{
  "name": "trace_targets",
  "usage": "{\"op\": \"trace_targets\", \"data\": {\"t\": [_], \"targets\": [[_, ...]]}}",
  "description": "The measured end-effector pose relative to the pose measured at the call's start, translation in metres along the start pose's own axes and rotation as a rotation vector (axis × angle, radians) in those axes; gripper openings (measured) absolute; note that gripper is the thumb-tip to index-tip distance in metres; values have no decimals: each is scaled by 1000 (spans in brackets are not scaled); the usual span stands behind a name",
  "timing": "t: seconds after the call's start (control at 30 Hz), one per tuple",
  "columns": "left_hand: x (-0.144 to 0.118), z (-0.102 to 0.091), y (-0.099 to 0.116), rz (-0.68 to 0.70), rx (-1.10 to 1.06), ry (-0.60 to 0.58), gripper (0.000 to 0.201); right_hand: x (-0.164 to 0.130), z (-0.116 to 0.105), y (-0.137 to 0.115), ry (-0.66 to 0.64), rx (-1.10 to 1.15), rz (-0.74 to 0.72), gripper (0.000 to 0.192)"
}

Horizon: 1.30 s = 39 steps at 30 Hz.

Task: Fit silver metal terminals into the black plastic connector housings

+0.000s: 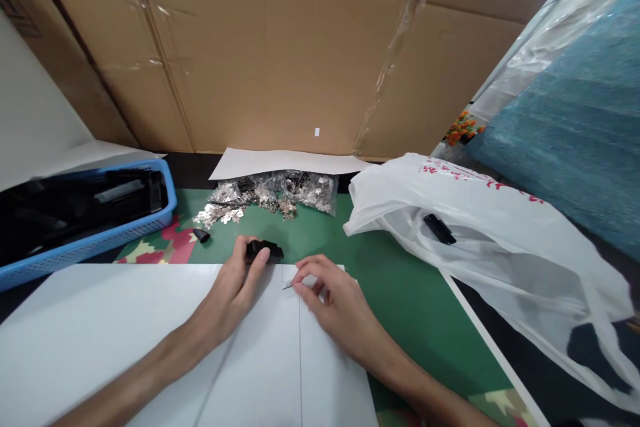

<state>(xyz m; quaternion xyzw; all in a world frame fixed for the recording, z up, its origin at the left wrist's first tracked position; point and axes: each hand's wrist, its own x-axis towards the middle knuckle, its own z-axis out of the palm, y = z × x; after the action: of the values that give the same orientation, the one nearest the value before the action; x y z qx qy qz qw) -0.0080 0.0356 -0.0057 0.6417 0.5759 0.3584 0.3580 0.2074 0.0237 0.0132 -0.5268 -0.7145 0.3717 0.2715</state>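
Here, left hand (235, 283) grips matte black clip (264, 250) | right hand (334, 299) pinches thin metal sliver (288, 286)

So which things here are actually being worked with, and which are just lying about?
In hand:
left hand on small black plastic part
right hand pinching thin silver metal piece
white paper sheets beneath

Lying about:
blue plastic basket
clear bag of silver metal pieces
white plastic bag
loose black cap
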Motion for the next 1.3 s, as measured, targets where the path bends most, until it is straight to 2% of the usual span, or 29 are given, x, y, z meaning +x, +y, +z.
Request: {"op": "trace_targets", "data": {"t": [0.13, 0.23, 0.37, 0.57, 0.73, 0.8, 0.87, 1.1, 1.3], "targets": [[0, 0, 2, 6, -28, -21, 33, -2, -4, -4, 21, -66, 13, 11], [1, 0, 3, 21, -33, -46, 32, -7, -4, -6, 18, -81, -30, 13], [2, -1, 5, 25, 0, -23, 32, -13, 0, -5, 31, -130, -100, 13], [0, -2, 5, 20, 65, -27, 29, -14, 3, -4, 25, -185, -111, 8], [1, -1, 3, 32, 56, -45, 28, -9, 4, -7, -28, -65, -95, 7], [2, -1, 2, 43, 37, -24, 28, -7, 5, -8, -27, -13, -85, 5], [4, -1, 1, 45, 13, 8, 29, -6, 7, -8, -26, 28, -69, 11], [7, -1, 3, 28, -13, 13, 32, 4, 15, 4, 128, 156, -118, 19], [11, -2, -2, 0, -50, -4, 34, 1, 3, -2, 42, 159, -130, 23]]}}
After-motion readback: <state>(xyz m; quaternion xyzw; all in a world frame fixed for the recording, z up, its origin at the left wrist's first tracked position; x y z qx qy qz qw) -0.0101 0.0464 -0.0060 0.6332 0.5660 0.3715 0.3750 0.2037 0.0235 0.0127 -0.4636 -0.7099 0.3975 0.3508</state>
